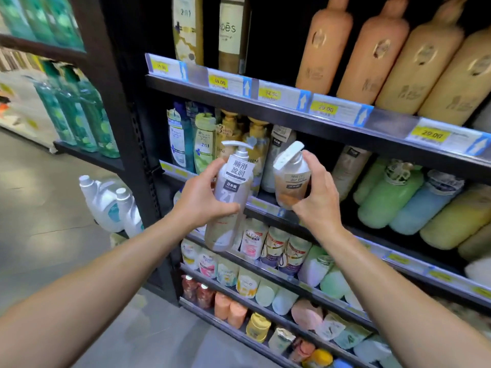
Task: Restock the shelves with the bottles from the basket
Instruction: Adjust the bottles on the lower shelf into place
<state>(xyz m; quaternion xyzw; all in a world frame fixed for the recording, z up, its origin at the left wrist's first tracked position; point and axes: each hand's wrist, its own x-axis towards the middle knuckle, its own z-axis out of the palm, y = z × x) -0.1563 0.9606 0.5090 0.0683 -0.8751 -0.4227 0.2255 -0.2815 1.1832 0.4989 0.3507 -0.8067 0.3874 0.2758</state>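
Two pump bottles up at the shelf, about to go in

Each hand was carrying one: the left hand (204, 200) was wrapped around the middle of a white pump bottle (229, 197) held roughly upright, and the right hand (316, 192) gripped a second pump bottle (292, 176) tipped so its pump head leaned toward the first one. Both hovered just in front of the middle shelf (265, 205), not on it yet. Basket wasn't in view at all. Looked to me like the placing step, and the next move would need a gap found among the bottles already standing there, plus straightening that tilted one before sliding it in. It was a dark store shelving unit, several tiers packed with shampoo-type bottles, yellow price tags (325, 108) along the shelf edges, tan bottles (377, 51) up top, grey floor (39, 221) on the left.
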